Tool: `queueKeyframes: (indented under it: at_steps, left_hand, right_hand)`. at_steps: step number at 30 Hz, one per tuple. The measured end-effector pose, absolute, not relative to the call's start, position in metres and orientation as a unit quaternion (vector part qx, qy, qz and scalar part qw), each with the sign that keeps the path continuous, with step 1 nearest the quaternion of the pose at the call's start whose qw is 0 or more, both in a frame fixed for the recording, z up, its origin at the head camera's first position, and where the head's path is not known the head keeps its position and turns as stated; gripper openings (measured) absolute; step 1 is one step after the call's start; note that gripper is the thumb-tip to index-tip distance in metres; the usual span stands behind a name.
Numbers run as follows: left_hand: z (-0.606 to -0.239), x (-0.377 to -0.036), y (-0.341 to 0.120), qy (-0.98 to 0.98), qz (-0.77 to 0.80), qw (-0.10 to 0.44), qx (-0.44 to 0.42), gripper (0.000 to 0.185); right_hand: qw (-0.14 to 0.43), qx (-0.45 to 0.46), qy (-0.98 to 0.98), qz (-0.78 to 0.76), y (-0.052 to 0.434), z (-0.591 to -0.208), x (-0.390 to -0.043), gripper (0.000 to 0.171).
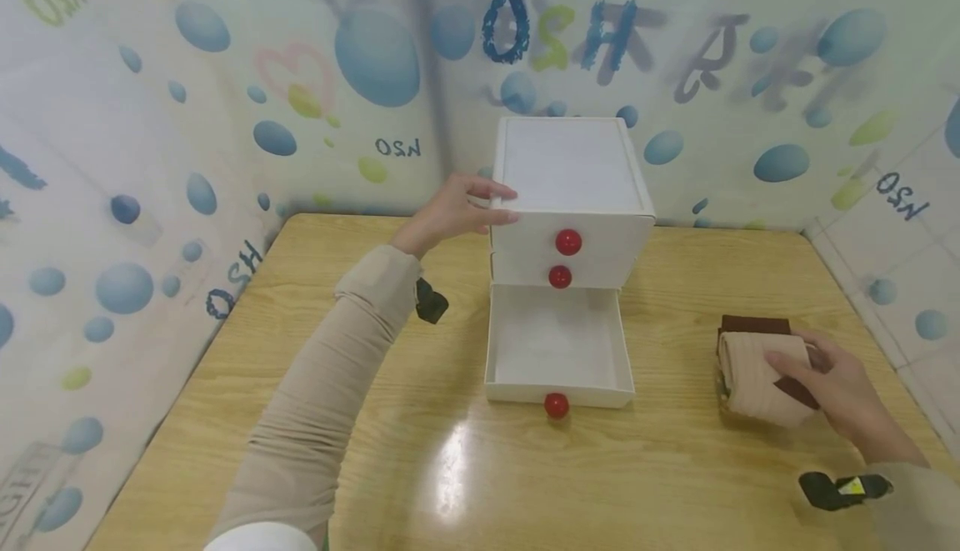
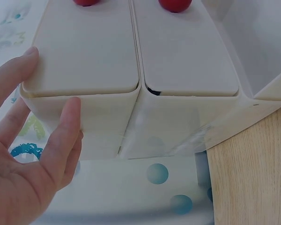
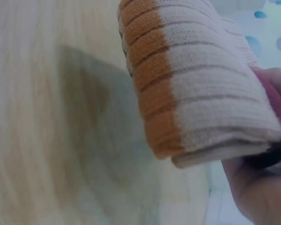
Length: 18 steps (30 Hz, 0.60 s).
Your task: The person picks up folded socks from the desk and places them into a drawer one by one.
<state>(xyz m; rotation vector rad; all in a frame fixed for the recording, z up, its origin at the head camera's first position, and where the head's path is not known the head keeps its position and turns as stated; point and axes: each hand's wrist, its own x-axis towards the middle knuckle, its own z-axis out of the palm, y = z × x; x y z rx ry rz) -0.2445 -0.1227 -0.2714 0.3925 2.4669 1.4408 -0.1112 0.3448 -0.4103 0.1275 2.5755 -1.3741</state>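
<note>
Beige folded sock [image 1: 757, 378] in the right hand [image 1: 840, 393] grip's curled fingers; left hand [image 1: 450, 211] flat-fingered against the drawer unit [image 1: 573, 192].

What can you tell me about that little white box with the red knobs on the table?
The white drawer chest looks like smooth plastic and stands upright at the back of the wooden table. It has three drawers, each with a round red knob. The top two are closed; the bottom drawer is pulled out and looks empty. The left hand rests against its upper left side.
</note>
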Motion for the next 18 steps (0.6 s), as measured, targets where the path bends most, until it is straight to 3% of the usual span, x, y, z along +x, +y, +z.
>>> queueKeyframes:
  at_steps: [10,18]
  left_hand:
    - [-0.270,-0.243,-0.122,0.849,0.496,0.128,0.132,0.037]
    - [-0.270,-0.242,-0.122,0.849,0.496,0.125,0.132,0.036]
  right_hand:
    - [0.116,0.024,0.886,-0.449,0.318,-0.384,-0.119,0.076]
    - [0.114,-0.026,0.883,-0.454,0.292,-0.367,-0.126,0.069]
